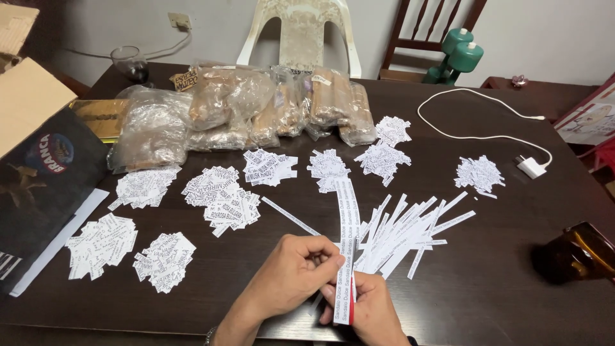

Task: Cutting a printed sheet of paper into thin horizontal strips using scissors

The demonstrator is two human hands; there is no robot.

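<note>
Tabletop of dark brown wood [487, 269] fills the view, and everything else sits relative to it. Along its far side lie clear plastic bags of tan sticks [256, 106]; across its middle, small heaps of cut white paper labels [221, 195] are spread; right of centre is a fan of long white printed paper strips [403, 230]. A white charger cable [477, 106] loops near the far right corner.

At the near edge, the left hand [288, 275] and right hand [375, 307] are close together, both pinching one long white printed strip [346, 218] that runs away from them toward the middle. Something slim and red [352, 288] shows between the hands.

The strip looks weightless, limp and easily creased or torn, so I judge it handles best held near the end with fingertips, kept taut.

What the red item is stays unclear, since the fingers cover most of it. The amber-brown object [580, 253] at the right edge is cut off and blurred.
</note>
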